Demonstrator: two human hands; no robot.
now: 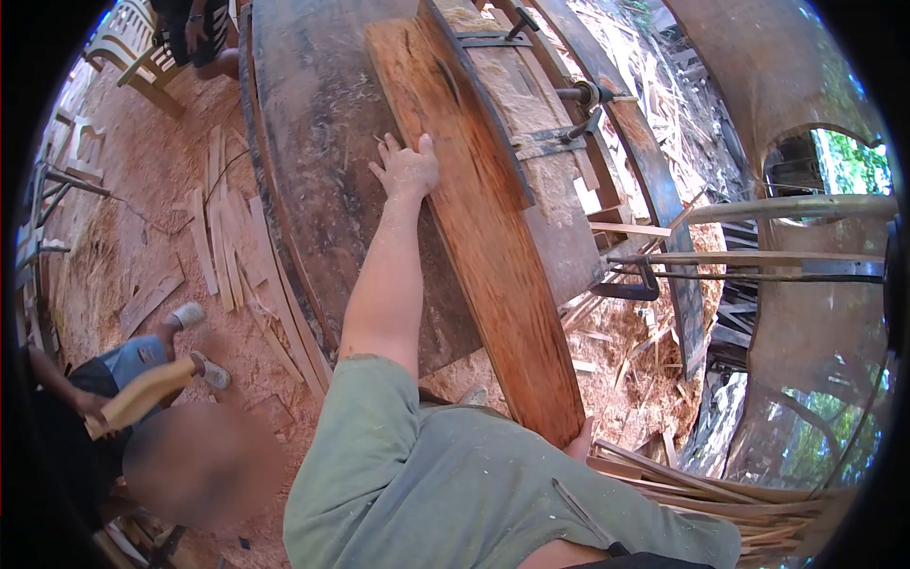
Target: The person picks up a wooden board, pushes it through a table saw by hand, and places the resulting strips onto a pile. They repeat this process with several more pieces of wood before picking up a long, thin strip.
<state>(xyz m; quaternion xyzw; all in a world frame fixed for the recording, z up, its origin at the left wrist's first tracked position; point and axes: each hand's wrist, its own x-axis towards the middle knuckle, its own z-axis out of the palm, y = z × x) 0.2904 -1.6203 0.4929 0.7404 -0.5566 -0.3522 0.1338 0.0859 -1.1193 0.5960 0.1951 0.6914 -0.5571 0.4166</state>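
Observation:
A long reddish-brown wooden plank [483, 228] lies along a dark, worn work table [318, 104], its near end sticking out past the table edge toward my body. The plank's far right edge runs beside a straight dark fence [479, 100]. My left hand [408, 171] rests at the plank's left edge, dusted with sawdust, its fingers spread and its thumb against the wood. At the plank's near end, my right hand [580, 441] holds the corner; most of its fingers are hidden under the wood and behind my sleeve.
Sawdust covers metal clamps [559, 137] and boards right of the fence. A black C-clamp [630, 284] hangs at the table's corner. At lower left, a person [118, 375] holds a curved wooden piece [142, 398]. Another person stands beyond the table. Wood strips [223, 242] litter the floor.

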